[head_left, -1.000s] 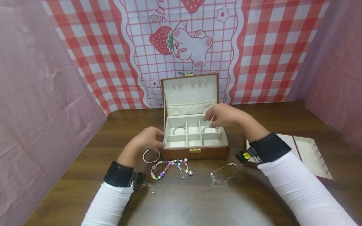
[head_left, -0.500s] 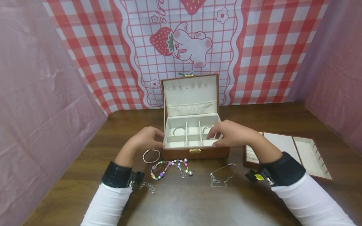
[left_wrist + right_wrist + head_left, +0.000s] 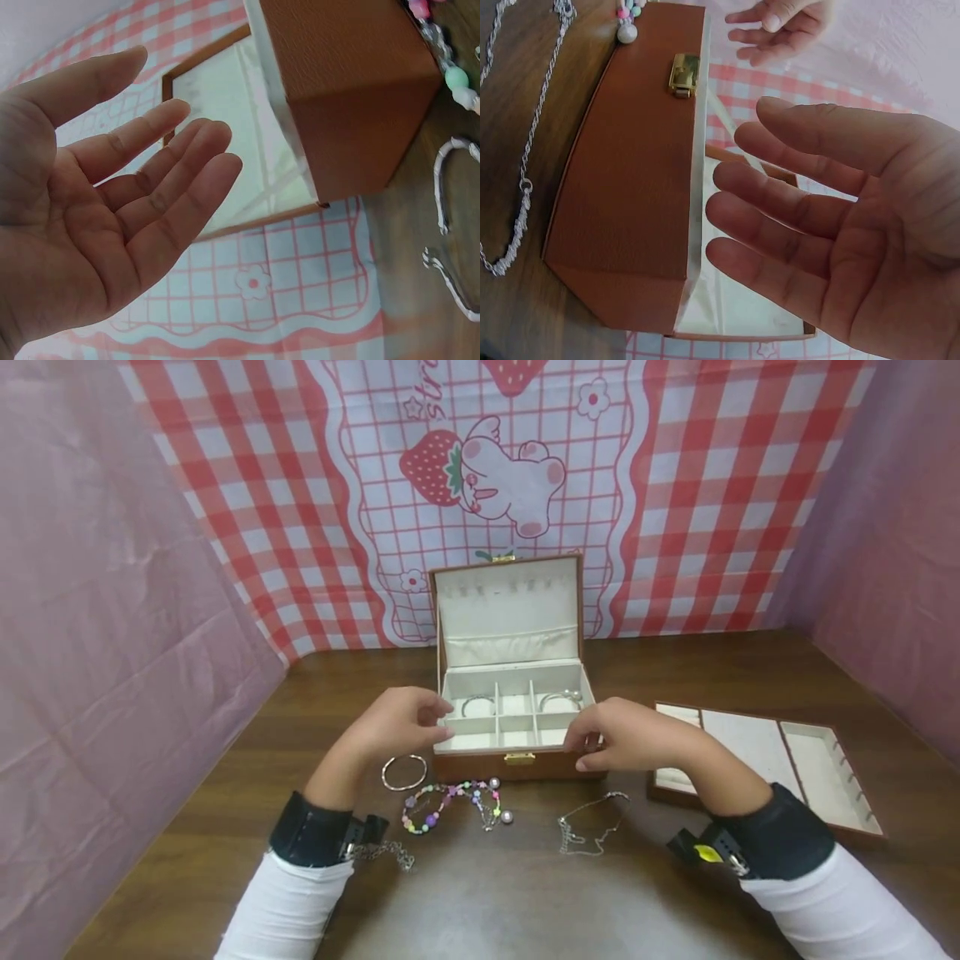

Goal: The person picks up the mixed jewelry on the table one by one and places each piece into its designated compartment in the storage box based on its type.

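Observation:
A brown jewelry box (image 3: 480, 768) with a cream divided inside stands with its lid (image 3: 508, 606) raised. My left hand (image 3: 397, 720) hovers at the box's left side, fingers loosely bent and holding nothing, as the left wrist view also shows. Over the front right corner is my right hand (image 3: 630, 733); its fingers (image 3: 765, 225) are relaxed and hold nothing in the right wrist view. Inside the box, one bracelet (image 3: 477, 700) lies in the back left compartment and another bracelet (image 3: 558, 697) in the back right one.
Before the box lie a bangle (image 3: 384, 775), colourful beaded bracelets (image 3: 431, 820) and a silver necklace (image 3: 600, 852). A silver chain (image 3: 401, 856) shows beside the left wrist. On the right sits a brown-edged jewelry tray (image 3: 757, 747). A checked cloth (image 3: 690, 527) hangs behind.
My right hand has come forward and down from over the back right compartment to the front right corner. My left hand has shifted slightly up and right at the box's left side.

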The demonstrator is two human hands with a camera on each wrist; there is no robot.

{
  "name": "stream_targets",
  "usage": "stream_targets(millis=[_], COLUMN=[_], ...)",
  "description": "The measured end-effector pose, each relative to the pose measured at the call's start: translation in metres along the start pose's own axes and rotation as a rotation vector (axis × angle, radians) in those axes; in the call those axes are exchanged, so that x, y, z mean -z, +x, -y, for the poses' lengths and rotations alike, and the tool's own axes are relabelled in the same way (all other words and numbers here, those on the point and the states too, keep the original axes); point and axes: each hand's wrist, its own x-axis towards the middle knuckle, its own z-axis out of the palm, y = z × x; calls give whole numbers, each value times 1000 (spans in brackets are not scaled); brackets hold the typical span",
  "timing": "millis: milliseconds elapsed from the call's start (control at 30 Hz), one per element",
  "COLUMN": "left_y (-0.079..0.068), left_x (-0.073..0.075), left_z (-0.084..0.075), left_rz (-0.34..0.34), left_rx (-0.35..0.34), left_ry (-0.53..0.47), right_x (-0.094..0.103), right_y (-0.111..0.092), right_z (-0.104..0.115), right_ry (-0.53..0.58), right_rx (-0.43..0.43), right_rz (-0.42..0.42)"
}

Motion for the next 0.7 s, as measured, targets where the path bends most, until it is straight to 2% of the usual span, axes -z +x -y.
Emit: stream_targets(millis=[300,533,700], left_y=[0,-1,0], left_x=[-5,-9,-10], left_z=[-18,-26,-28], left_rz=[24,25,40], left_rx=[-48,-74,-82], left_ry=[-10,-8,-7], right_x=[-18,-30,-41], right_y=[5,12,15], right_z=[-1,-1,1], right_ry=[0,-129,-163], right_rx=[38,88,63], right_rz=[96,106,148])
